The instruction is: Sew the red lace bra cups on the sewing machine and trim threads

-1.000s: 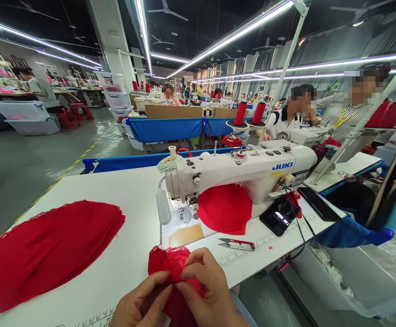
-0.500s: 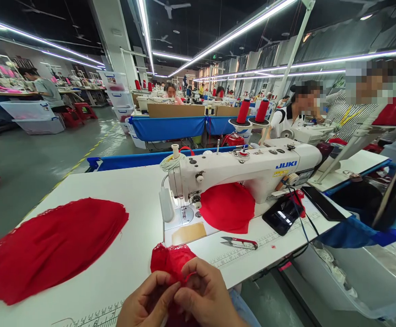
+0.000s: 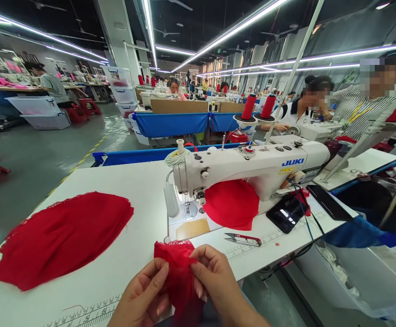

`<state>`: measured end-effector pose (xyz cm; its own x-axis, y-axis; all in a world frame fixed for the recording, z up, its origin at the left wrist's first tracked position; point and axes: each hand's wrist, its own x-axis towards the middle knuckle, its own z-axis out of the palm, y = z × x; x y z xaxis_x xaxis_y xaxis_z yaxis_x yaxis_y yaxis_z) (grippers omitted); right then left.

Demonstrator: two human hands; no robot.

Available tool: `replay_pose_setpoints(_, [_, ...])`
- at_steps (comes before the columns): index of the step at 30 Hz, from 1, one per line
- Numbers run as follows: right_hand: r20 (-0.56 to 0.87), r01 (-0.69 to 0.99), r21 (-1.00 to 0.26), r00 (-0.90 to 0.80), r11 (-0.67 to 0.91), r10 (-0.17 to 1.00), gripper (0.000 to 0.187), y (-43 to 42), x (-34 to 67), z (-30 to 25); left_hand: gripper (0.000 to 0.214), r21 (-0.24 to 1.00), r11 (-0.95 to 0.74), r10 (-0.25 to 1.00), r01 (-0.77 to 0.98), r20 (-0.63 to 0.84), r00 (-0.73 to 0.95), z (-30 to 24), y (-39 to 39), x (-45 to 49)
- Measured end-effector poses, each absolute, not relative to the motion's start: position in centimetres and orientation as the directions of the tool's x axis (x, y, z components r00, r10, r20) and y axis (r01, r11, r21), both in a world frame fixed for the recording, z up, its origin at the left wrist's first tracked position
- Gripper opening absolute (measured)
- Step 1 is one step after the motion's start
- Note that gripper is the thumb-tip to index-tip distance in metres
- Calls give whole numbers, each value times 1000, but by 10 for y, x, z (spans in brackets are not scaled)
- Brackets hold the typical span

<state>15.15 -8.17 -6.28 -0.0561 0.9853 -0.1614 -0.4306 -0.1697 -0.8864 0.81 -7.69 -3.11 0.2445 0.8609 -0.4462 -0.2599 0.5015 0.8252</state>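
Note:
My left hand (image 3: 143, 297) and my right hand (image 3: 215, 279) both pinch a small red lace piece (image 3: 175, 265) at the near edge of the white sewing table (image 3: 143, 190). The piece hangs between my fingers, its upper edge resting on the table. A white JUKI sewing machine (image 3: 252, 165) stands just beyond, with a red fabric piece (image 3: 232, 204) under its arm. A large stack of red lace pieces (image 3: 65, 236) lies to the left.
Red-handled thread snips (image 3: 243, 238) lie right of my hands. A black phone (image 3: 286, 213) and cables sit by the machine's base. Two red thread cones (image 3: 257, 106) stand behind. Other people work at tables to the right and beyond. A plastic bin (image 3: 354, 281) sits low right.
My hands have drawn slightly apart, spreading the red lace piece flatter between them. The view has shifted a little to the left and down.

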Motion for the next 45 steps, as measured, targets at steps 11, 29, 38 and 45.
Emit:
replay_pose_setpoints(11, [-227,-426,-826,-346,-368,910,47,-88,164,-44,39,788,471,872,-397,-348,343,-26,-71,15])
replay_pose_setpoints(29, [-129,-138,-980,-124,-146,984,31,-79,171,-44,37,925,333,891,-183,-245,383,-19,-57,-1])
replay_pose_setpoints(38, [-58,-119,-990,-181,-80,982,27,-83,164,-46,47,817,491,840,-303,-353,412,-22,-60,7])
replay_pose_setpoints(45, [116,179,-968,-299,175,947,45,-77,177,-36,41,936,340,806,-95,-238,542,-4,-53,0])
